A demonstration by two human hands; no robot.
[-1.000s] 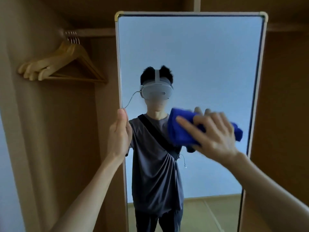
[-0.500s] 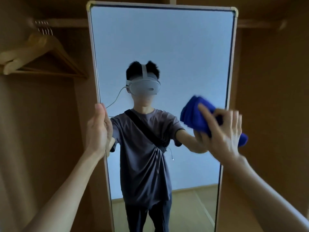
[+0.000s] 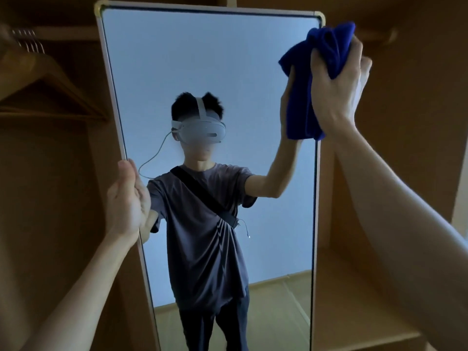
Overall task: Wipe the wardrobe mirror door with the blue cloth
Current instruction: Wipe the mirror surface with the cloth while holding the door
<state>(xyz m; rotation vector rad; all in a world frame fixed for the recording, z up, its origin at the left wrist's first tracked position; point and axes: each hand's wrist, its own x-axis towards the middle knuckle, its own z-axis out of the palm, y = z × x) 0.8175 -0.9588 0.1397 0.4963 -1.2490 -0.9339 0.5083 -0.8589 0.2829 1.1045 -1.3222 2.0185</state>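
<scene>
The tall mirror door [image 3: 202, 59] with a pale metal frame stands open in front of me inside a wooden wardrobe. My right hand [image 3: 336, 87] is shut on the bunched blue cloth [image 3: 311, 79], held high against the mirror's upper right edge, near the top corner. My left hand [image 3: 126, 198] grips the mirror's left frame edge at mid height, thumb on the front. The glass reflects a person wearing a headset and a grey T-shirt.
Wooden hangers [image 3: 45, 79] hang on a rail at the upper left inside the wardrobe. A wooden side panel [image 3: 405, 148] and a low shelf [image 3: 354, 300] lie to the right of the door.
My right hand has carried the blue cloth from the mirror's middle, out to the right edge, then up to the top right corner. My left hand keeps its hold on the left frame.
</scene>
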